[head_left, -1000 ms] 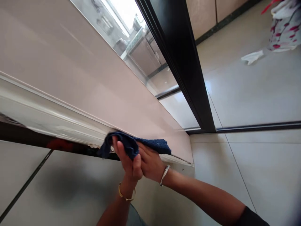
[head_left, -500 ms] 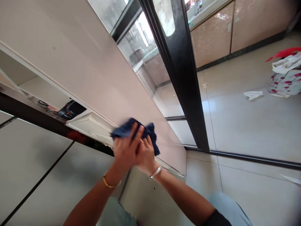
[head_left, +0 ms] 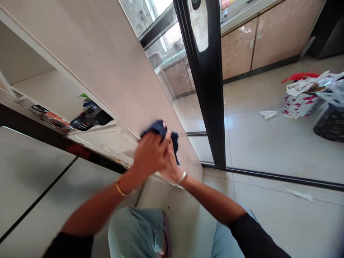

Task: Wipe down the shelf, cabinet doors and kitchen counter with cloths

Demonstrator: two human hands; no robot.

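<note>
A crumpled dark blue cloth (head_left: 156, 127) lies against the smooth pale side panel (head_left: 107, 61) of a tall cabinet. My left hand (head_left: 150, 152), with a gold bangle at the wrist, is closed on the cloth's left part. Close beside it, my right hand (head_left: 171, 163), wearing a silver bangle, presses the cloth's right part. The two hands touch and partly overlap, and motion blurs the left fingers. Some of the cloth is hidden behind the fingers.
Left of the hands, an open shelf (head_left: 45, 86) holds a black object (head_left: 91, 116) and small items. A black-framed glass door (head_left: 208, 89) stands to the right. Beyond it are a spotted bin (head_left: 298, 105) heaped with white waste, a dark bin (head_left: 331, 123) and paper scraps on the floor.
Both hands have shifted slightly with the cloth along the panel, and the left hand now covers more of it. My view has turned, showing more of my legs and the shelf.
</note>
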